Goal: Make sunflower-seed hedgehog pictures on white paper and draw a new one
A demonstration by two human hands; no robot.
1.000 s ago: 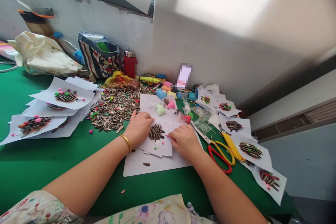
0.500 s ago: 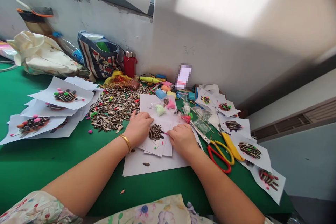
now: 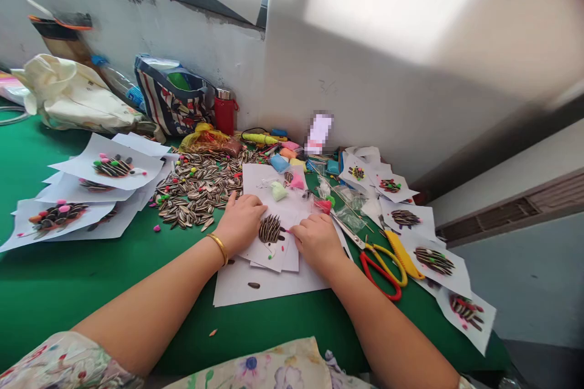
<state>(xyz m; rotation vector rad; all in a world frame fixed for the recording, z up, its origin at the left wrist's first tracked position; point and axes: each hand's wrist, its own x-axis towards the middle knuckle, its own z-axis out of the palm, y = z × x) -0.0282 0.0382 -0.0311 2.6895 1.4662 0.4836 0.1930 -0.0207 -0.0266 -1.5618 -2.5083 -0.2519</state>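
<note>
A small white sheet point(image 3: 274, 260) with a hedgehog figure made of seeds point(image 3: 270, 228) lies on larger white paper point(image 3: 237, 292). Resting on its left side, my left hand point(image 3: 244, 222) has its thumb and fingers apart and holds nothing. My right hand point(image 3: 319, 242) is at the figure's right, fingers bent together, with a bit of pink at the fingertips by the dark seeds. What exactly those fingers pinch is too small to tell. A loose seed point(image 3: 254, 285) lies below the small sheet. Pale green clay point(image 3: 278, 191) and pink clay point(image 3: 296, 180) sit above it.
A seed pile point(image 3: 196, 188) spreads left of the papers. Scissors point(image 3: 381, 264) and a yellow cutter point(image 3: 404, 255) lie right. Finished-looking seed pictures point(image 3: 114, 164) are stacked left, others point(image 3: 435, 261) right. Bags, a red bottle point(image 3: 225, 112) and a phone point(image 3: 319, 132) stand along the wall.
</note>
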